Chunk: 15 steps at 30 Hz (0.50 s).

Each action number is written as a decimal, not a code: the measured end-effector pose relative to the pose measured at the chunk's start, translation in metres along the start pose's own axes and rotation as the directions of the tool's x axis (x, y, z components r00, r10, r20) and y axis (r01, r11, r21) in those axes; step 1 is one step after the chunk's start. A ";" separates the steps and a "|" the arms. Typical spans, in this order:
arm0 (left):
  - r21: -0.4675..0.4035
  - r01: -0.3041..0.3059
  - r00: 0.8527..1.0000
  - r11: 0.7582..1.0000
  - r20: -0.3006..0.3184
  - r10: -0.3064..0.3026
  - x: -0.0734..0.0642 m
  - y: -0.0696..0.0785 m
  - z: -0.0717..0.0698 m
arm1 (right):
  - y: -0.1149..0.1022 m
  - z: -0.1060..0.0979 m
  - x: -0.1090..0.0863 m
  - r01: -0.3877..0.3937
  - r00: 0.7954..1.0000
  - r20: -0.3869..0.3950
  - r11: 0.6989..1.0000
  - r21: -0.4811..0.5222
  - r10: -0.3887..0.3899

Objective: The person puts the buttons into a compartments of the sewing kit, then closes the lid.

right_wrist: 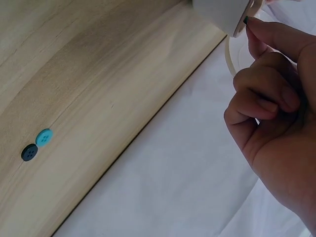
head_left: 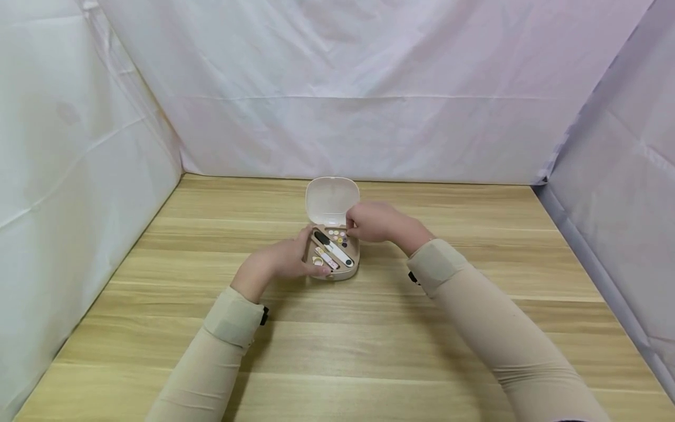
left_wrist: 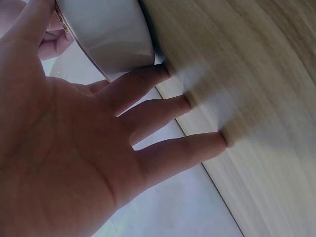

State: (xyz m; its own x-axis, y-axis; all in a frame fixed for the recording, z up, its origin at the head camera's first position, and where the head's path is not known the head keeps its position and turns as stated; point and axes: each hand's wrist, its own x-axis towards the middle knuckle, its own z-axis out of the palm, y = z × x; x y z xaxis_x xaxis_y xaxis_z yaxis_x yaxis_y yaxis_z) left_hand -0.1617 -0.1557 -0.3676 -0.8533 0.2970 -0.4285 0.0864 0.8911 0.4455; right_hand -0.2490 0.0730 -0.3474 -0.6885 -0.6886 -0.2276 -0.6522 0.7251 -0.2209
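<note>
A beige sewing box (head_left: 349, 273) stands on the table with its lid (head_left: 332, 199) raised at the back. My left hand (head_left: 282, 258) holds its left side, thumb on the front rim; in the left wrist view the other fingers are spread, tips against the table. Inside lie several small buttons (head_left: 340, 240), a white tool with a black end (head_left: 337, 252), a pink-and-white strip (head_left: 327, 258) and a yellow-rimmed round piece (head_left: 317, 261). At the box's back right, my right hand (head_left: 374, 221) pinches a small dark green button (right_wrist: 246, 20), mostly hidden by the fingertips.
In the right wrist view a teal button (right_wrist: 44, 137) and a dark button (right_wrist: 29, 152) lie side by side on the wooden table (head_left: 337, 351). White cloth (head_left: 337, 94) hangs behind the table and along both sides.
</note>
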 end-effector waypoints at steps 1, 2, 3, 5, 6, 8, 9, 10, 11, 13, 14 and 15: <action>-0.003 -0.002 1.000 1.000 -0.001 0.002 0.000 0.000 0.000 | -0.001 0.000 0.000 -0.003 1.000 -0.004 1.000 -0.011 0.003; -0.003 -0.003 1.000 1.000 -0.001 0.003 0.001 0.000 0.000 | -0.002 0.000 0.000 -0.006 1.000 -0.008 1.000 -0.021 0.006; -0.004 -0.004 1.000 1.000 -0.002 0.004 0.001 -0.001 0.000 | -0.002 0.000 0.000 -0.008 1.000 -0.013 0.999 -0.033 0.007; -0.007 -0.004 1.000 1.000 -0.003 0.004 0.001 -0.001 0.000 | -0.003 0.001 0.000 -0.009 1.000 -0.027 0.998 -0.059 0.007; -0.006 -0.004 1.000 1.000 -0.004 0.004 0.001 -0.001 0.000 | -0.003 0.001 0.001 -0.011 0.999 -0.035 0.997 -0.070 0.009; 0.001 -0.002 1.000 1.000 -0.004 0.002 0.000 0.000 0.000 | -0.004 0.002 0.001 -0.020 0.999 -0.046 0.996 -0.090 0.015; 0.002 -0.002 1.000 1.000 -0.004 0.002 0.000 0.000 0.000 | -0.004 0.002 0.001 -0.025 0.998 -0.051 0.995 -0.100 0.020; 0.005 -0.001 1.000 1.000 -0.004 0.001 0.000 0.000 0.000 | -0.004 0.003 0.001 -0.030 0.998 -0.055 0.994 -0.105 0.025; 0.009 -0.001 1.000 1.000 -0.005 0.001 -0.001 0.000 0.000 | -0.004 0.003 0.002 -0.033 0.998 -0.058 0.994 -0.107 0.027; 0.012 0.001 1.000 1.000 -0.005 -0.001 -0.001 0.001 -0.001 | -0.003 0.003 0.002 -0.036 0.998 -0.061 0.994 -0.102 0.030; 0.012 0.002 1.000 1.000 -0.005 -0.002 -0.001 0.001 -0.001 | -0.003 0.002 0.002 -0.037 0.998 -0.063 0.995 -0.093 0.031; 0.012 0.002 1.000 1.000 -0.004 -0.002 -0.001 0.001 -0.001 | -0.002 0.002 0.002 -0.036 0.997 -0.067 0.996 -0.081 0.030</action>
State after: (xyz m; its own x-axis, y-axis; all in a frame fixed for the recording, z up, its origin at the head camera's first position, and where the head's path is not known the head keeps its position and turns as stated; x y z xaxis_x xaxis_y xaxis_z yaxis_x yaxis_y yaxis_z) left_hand -0.1611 -0.1557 -0.3662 -0.8558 0.2939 -0.4257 0.0910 0.8956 0.4354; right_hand -0.2482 0.0703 -0.3492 -0.7275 -0.6646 -0.1705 -0.6508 0.7471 -0.1350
